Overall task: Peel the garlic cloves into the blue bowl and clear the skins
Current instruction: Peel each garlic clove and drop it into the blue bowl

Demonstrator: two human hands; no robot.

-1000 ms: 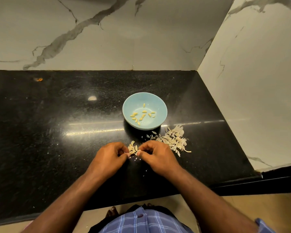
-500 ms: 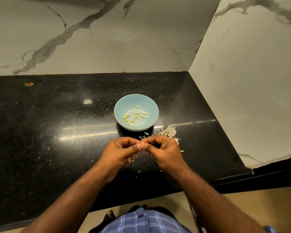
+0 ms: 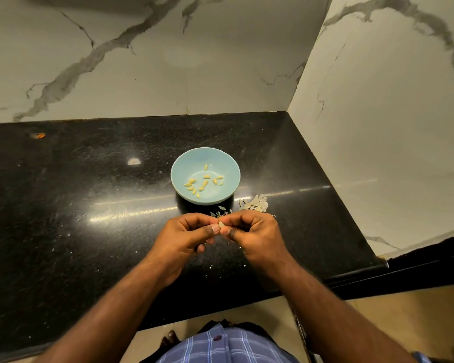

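A garlic clove (image 3: 222, 224) is pinched between both hands, held just above the black counter (image 3: 63, 205) and just in front of the blue bowl (image 3: 181, 163). The fingers of the left hand (image 3: 186, 237) are curled in, thumb pressed against the clove; the fingers of the right hand (image 3: 254, 233) are clamped on it from the other side. Peeled cloves (image 3: 203, 182) are scattered across the bottom of the bowl. A heap of papery skins (image 3: 256, 204) is seen on the counter, just right of the bowl and partly hidden behind the right hand. White flecks are dotted over the counter near the hands.
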